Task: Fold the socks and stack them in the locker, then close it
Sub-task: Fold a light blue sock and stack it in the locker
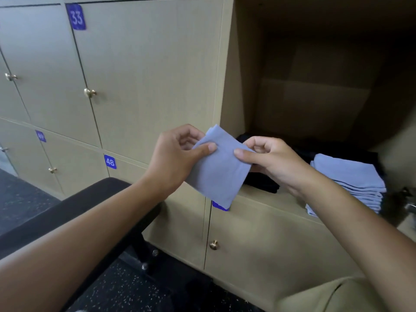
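Blue and soft, the sock (219, 170) hangs in the air in front of the open locker (315, 97), held up between both hands. The left hand (177, 154) pinches its top left edge with thumb on the front and fingers curled behind. The right hand (267, 158) pinches the top right edge the same way. The sock looks thin, light and floppy, so it will bend and droop if it is held by one corner only. Holding it by two edges near the top, like now, should keep it flat for the next fold. It looks easy to squash but not to break. Inside the locker, a stack (351, 181) of folded blue socks sits on the right, and a dark pile (261, 183) lies behind the hands. The dark pile is hard to make out, so I cannot tell how many things are in it. The back of the locker is in shadow. The locker door is cut off at the right edge, so it can hardly be seen. A black chair (74, 208) sits low on the left
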A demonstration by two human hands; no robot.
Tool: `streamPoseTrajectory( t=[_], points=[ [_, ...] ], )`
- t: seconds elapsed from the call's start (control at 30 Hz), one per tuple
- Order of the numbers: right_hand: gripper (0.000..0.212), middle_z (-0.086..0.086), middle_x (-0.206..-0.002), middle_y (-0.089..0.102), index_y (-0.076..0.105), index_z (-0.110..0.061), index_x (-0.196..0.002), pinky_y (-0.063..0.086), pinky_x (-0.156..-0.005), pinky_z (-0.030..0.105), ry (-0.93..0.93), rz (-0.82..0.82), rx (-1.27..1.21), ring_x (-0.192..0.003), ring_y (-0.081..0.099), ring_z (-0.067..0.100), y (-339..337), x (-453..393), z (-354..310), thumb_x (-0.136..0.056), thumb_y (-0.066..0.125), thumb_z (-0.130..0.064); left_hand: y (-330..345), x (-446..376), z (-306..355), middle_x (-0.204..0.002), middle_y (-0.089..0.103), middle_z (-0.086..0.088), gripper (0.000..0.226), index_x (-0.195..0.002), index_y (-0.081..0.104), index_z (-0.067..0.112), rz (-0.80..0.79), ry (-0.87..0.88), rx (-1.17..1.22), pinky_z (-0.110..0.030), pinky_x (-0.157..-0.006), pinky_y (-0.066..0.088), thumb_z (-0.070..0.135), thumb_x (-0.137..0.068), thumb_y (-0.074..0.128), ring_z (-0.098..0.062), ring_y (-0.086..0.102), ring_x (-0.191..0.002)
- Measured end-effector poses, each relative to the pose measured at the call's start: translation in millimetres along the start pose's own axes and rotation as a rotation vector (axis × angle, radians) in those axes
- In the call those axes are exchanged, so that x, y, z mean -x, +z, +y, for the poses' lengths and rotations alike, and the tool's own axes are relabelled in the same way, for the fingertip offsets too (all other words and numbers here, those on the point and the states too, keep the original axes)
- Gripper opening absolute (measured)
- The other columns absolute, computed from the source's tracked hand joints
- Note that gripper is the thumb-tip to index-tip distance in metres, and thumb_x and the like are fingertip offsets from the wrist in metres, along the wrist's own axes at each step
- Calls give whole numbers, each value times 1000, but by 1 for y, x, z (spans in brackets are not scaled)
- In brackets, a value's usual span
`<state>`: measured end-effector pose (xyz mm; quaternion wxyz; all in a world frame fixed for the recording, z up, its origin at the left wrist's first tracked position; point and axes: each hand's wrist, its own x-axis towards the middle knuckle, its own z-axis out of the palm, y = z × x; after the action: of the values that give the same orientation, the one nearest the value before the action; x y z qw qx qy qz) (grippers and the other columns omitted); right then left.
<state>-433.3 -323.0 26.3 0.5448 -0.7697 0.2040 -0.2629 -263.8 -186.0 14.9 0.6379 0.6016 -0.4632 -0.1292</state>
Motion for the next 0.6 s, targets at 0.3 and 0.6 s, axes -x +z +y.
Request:
streamPoseTrajectory(
  t=[0.3, 0.6],
  points=[
    [30, 14, -101, 77, 61, -13, -110, 57, -93, 44, -44, 256, -132, -96, 74, 30, -13, 0, -3, -86, 78, -14, 14, -1, 16, -121, 56, -4, 30, -118, 44, 30, -289, 145, -90, -17, -58, 50, 16, -100, 63, -9, 71, -77],
    [58, 5, -110, 77, 54, -20, -132, 59, -86, 36, 186, 161, -207, -101, 74, 18, -32, 11, 2, -81, 82, -23, 48, -14, 15, -121, 64, 4, 17, -112, 61, 20, -94, 121, -33, -45, -67, 63, 14, -97, 67, -20, 75, -93]
  ],
)
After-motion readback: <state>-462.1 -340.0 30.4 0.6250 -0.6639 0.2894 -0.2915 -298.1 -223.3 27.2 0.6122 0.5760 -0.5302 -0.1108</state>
